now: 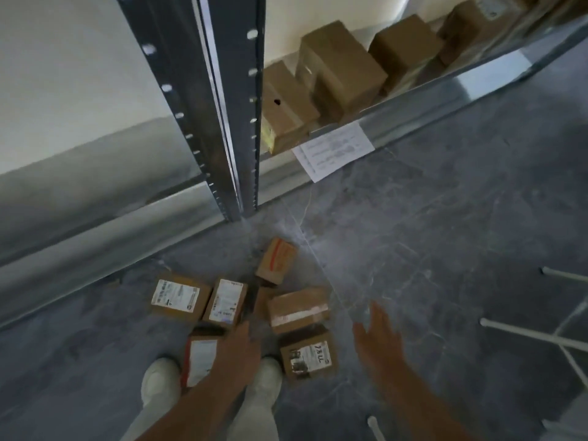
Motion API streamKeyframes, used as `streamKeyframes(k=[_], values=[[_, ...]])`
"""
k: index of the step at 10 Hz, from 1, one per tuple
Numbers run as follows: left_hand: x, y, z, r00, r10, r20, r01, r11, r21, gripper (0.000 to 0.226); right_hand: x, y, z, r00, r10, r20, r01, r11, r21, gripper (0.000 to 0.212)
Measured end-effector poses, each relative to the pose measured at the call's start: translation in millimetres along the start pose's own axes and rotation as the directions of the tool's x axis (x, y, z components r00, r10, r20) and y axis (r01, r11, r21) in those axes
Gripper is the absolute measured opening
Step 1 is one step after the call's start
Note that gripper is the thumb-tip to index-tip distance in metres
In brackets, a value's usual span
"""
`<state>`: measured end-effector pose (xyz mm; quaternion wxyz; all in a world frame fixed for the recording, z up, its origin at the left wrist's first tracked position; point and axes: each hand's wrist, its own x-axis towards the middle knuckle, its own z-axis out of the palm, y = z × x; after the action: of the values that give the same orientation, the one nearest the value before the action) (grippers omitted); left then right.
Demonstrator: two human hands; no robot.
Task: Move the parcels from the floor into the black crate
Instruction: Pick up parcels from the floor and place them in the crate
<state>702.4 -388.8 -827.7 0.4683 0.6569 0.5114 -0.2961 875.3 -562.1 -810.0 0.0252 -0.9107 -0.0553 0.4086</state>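
Parcels (299, 310) are seen scattered close together on the grey floor (429, 233), in front of a metal rack (235, 106) and just ahead of two white shoes (160, 381). The left hand (238, 348) is stretched down over a red-edged parcel (200, 358) and seems to touch it. Whether it is gripped cannot be told, as the fingers are blurred. The right hand (378, 342) is held above the floor just right of the parcels, fingers straight and spread, nothing in it. Brown boxes (343, 68) are ranged on the rack's low shelf, and a paper sheet (334, 151) is fixed to its edge.
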Motion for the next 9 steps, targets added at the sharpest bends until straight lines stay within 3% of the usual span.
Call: streamKeyframes(k=[1,3,5,7,9], values=[[66,-13,42,0.999,-0.050,0.001,0.050,0.993,-0.111,0.043,66,2,40,0.989,-0.102,0.104,0.099,0.995,0.029,0.063],[157,-25,94,0.991,-0.131,0.024,0.131,0.936,-0.327,0.036,168,3,119,0.990,-0.107,0.096,0.074,0.953,0.293,0.054],[192,-32,130,0.970,-0.170,0.174,0.243,0.726,-0.643,0.029,182,-6,163,0.996,0.057,0.074,-0.089,0.815,0.572,0.057],[128,-11,81,0.991,-0.084,0.100,0.131,0.659,-0.741,0.026,128,-21,105,0.990,0.138,0.026,-0.115,0.690,0.715,0.047],[20,79,-35,0.977,0.156,-0.145,-0.210,0.586,-0.782,0.034,32,-76,-36,0.989,0.122,-0.080,0.011,0.487,0.873,0.037]])
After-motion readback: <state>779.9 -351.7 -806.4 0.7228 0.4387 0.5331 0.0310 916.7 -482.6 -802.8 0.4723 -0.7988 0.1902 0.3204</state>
